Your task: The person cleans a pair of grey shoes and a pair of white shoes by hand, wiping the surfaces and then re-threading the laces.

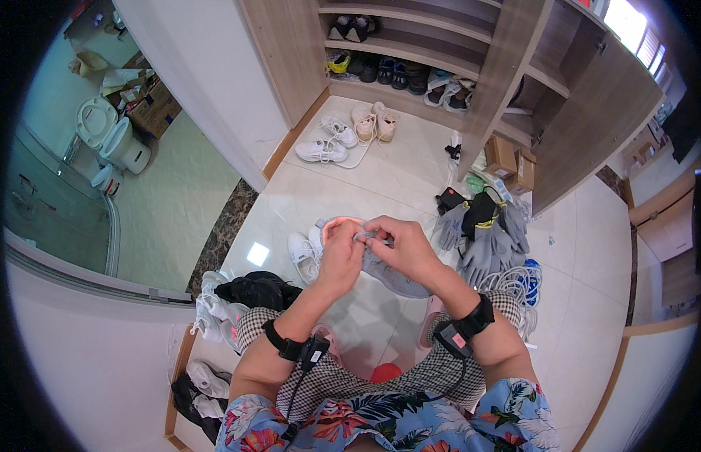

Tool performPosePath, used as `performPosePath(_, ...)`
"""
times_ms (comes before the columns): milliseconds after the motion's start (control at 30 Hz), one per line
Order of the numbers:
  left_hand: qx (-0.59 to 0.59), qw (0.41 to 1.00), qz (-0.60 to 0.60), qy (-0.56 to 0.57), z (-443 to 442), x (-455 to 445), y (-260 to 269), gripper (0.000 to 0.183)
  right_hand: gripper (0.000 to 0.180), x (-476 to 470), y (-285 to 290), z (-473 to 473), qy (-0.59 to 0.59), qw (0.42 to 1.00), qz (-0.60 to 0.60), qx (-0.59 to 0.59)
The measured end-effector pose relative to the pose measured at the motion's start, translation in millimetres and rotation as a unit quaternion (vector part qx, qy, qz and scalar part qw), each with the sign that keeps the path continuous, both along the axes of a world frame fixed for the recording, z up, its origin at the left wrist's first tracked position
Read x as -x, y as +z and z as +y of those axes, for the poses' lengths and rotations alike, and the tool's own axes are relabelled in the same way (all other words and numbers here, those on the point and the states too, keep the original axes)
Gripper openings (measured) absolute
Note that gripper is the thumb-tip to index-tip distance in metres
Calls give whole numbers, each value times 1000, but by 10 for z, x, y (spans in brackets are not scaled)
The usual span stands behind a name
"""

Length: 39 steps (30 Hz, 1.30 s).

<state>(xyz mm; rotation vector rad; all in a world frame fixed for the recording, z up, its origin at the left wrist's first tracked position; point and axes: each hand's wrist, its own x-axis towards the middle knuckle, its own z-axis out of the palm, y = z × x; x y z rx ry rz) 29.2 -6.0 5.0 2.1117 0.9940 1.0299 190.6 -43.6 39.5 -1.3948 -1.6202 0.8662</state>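
In front of me is a grey sneaker (393, 278) with an orange lining, its toe pointing to the lower right. Both hands meet above its opening. My left hand (343, 251) pinches a grey shoelace (364, 234) near the shoe's collar. My right hand (404, 244) holds the same lace between thumb and fingers, close to the left fingertips. Part of the shoe is hidden behind the hands. White shoes (303, 255) stand on the floor just left of it.
Grey gloves (480, 257) and coiled white cable (511, 285) lie at right. White sneakers (322, 151) and beige shoes (373, 121) stand before an open shoe cabinet (407, 53). Black and white shoes (260, 289) are heaped at left. Small cardboard boxes (500, 157) sit by the cabinet door.
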Motion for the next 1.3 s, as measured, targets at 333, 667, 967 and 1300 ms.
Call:
performPosePath(333,33,999,-42,9,-38,4,52,10,15,-12,2,10,28,999,13,-31)
performPosePath(667,127,984,-127,0,-7,32,-61,13,15,-63,10,-10,49,989,122,67)
performPosePath(967,57,991,-81,-86,48,45,32,14,15,-252,-21,86,1,988,130,78)
performPosePath(1300,96,993,-39,-62,29,45,36,20,10,-47,94,14,-18,981,-37,-190)
